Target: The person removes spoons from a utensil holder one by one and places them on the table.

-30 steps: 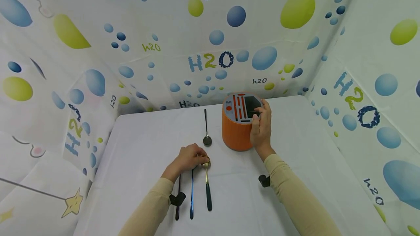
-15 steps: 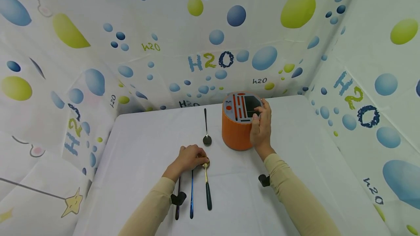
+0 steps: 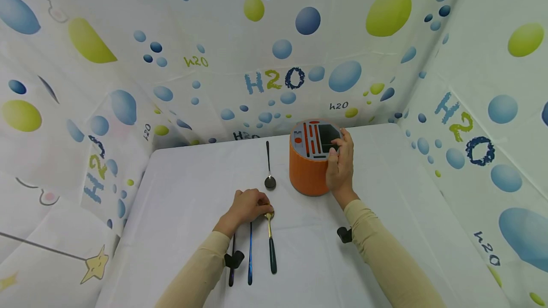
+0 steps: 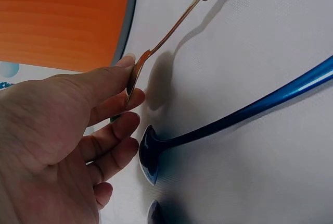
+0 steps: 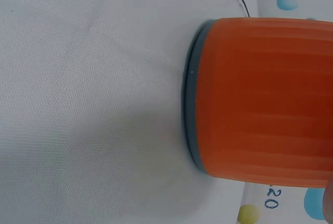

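Note:
My left hand (image 3: 247, 206) pinches the bowl of a gold spoon with a dark green handle (image 3: 272, 254) between thumb and forefinger. In the left wrist view this spoon's stem (image 4: 174, 28) stands tilted off the cloth. A blue spoon (image 4: 223, 122) lies close beside the remaining fingers, and a dark spoon (image 3: 231, 277) lies to its left, partly hidden by the arm. My right hand (image 3: 341, 170) grips the rim and right side of an orange utensil holder (image 3: 307, 177) with a grey slotted top. Only a fingertip (image 5: 329, 203) of it shows in the right wrist view.
Another spoon (image 3: 270, 183) lies behind the left hand, left of the holder, its dark handle pointing away. A white cloth (image 3: 184, 189) covers the table. Patterned white curtains (image 3: 222, 51) rise at the back and both sides.
Almost nothing differs. The left hand and the gold spoon have shifted very slightly; the right hand stays on the utensil holder.

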`<state>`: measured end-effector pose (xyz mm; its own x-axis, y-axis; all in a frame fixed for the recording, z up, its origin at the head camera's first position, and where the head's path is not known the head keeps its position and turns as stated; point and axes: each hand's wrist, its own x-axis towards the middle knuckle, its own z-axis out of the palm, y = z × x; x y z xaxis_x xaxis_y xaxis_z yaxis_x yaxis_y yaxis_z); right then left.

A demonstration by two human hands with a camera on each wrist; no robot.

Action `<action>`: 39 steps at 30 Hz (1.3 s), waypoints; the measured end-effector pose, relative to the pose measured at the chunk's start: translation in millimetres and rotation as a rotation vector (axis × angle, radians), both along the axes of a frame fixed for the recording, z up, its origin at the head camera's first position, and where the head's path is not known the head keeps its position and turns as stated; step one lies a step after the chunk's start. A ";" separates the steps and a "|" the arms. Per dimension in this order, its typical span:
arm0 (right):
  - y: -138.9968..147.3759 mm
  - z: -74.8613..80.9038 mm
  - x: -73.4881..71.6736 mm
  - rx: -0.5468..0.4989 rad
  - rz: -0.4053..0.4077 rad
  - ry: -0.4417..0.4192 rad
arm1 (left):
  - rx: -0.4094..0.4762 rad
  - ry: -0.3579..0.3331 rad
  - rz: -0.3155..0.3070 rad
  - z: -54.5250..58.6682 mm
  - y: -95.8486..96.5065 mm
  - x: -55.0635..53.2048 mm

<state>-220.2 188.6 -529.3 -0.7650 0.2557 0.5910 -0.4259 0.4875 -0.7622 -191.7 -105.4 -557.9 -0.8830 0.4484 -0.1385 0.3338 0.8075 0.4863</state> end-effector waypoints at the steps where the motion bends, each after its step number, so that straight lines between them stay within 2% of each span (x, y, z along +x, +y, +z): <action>1: 0.3 0.0 -0.3 0.002 -0.001 0.001 | 0.003 0.001 0.003 0.0 0.3 0.2; 9: 1.4 -1.3 -1.2 0.001 -0.004 0.007 | 0.000 0.065 0.026 -6.4 0.6 3.1; 19: 0.7 -2.3 -1.4 0.008 -0.011 0.010 | -0.023 0.104 0.050 -6.9 0.0 1.5; 30: -0.6 -3.6 0.6 0.000 -0.009 0.012 | 0.056 0.195 0.070 -8.8 -0.4 -0.9; 33: -0.8 -4.4 1.4 0.000 -0.009 0.013 | 0.071 0.203 0.095 -10.6 -0.5 -1.6; 39: -1.6 -4.9 2.5 -0.001 -0.011 0.011 | 0.107 0.153 0.129 -10.8 -0.4 -3.5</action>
